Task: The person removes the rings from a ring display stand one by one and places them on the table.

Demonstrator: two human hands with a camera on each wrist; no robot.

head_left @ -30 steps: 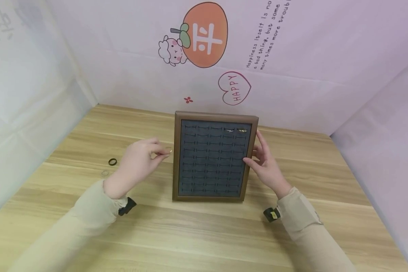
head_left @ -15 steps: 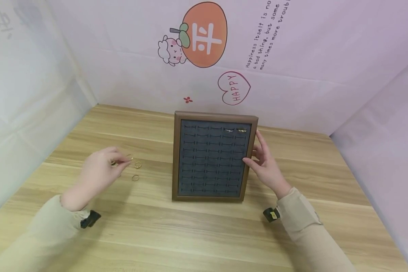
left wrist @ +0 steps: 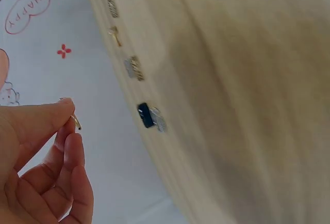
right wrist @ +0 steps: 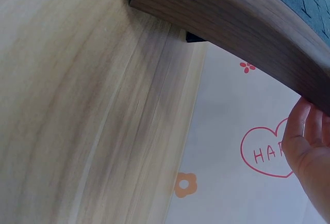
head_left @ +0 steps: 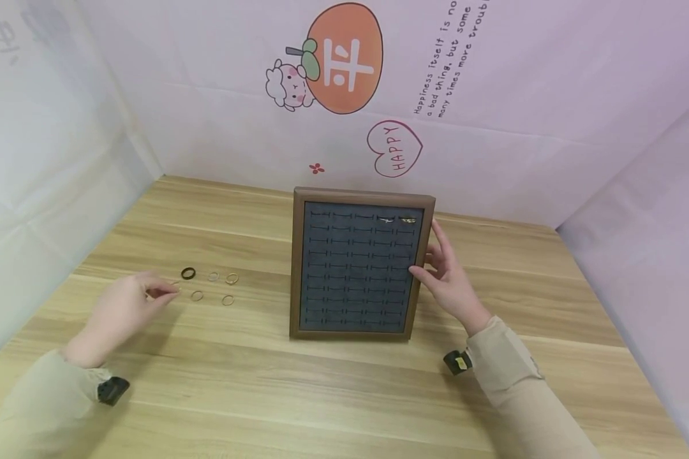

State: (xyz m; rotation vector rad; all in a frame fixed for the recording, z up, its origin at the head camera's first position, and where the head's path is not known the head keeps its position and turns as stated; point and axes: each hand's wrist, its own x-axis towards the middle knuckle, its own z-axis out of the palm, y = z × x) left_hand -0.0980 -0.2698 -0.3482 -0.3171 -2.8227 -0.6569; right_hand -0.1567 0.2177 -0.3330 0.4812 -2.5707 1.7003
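Note:
My left hand (head_left: 123,311) pinches a thin gold ring (left wrist: 77,121) between thumb and index finger, held just left of the loose rings. My right hand (head_left: 449,284) grips the right side of a wooden-framed ring display board (head_left: 350,335), thumb on the front and fingers behind. The board stands tilted back, its dark grey pad (head_left: 356,271) lined with rows of slots. In the top row, at the right end, sit a silver-looking ring (head_left: 386,220) and a gold ring (head_left: 407,220).
On the wooden table (head_left: 344,401), left of the board, lie a black ring (head_left: 188,278), a silver ring (head_left: 214,280) and several gold-toned rings. White printed sheets (head_left: 218,115) wall the table at the back and sides. Each wrist wears a black strap.
My left hand has moved left and toward me, away from the board, with the ring still pinched. Rings it covered on the table now show. My right hand and the board have stayed put.

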